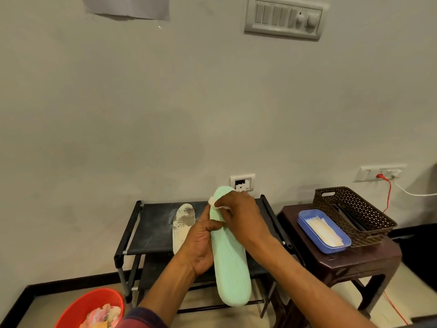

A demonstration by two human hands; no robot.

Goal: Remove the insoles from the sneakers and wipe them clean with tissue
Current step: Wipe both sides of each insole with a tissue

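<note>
Status: both insoles are out, no sneakers in view. We're mid-wipe on the mint-green insole (pixel 230 263), held up in front of the black shoe rack (pixel 151 226), long axis running near-to-far.

Left hand (pixel 201 242) grip: fingers and thumb curled round the insole's left edge approx mid-length.

Right hand (pixel 238 214) grip: closed, pinching a small white tissue wad (pixel 215 204) against the insole's far end.

2nd insole (pixel 183 223), off-white, lies flat on the rack's top shelf, left of the hands. Grey-brown marks on its far half, so we reckon it's not wiped yet, can't be sure.

Fresh tissues (pixel 324 229) sit in the blue box (pixel 331 249) on the brown tabletop (pixel 307 254) at right, beside a brown basket (pixel 369 214). Red tub (pixel 89 300) near left holds crumpled scraps, prob. used tissue.

Est: removal done, wiping halfway at best. Rest of the green one plus 2nd insole left.
</note>
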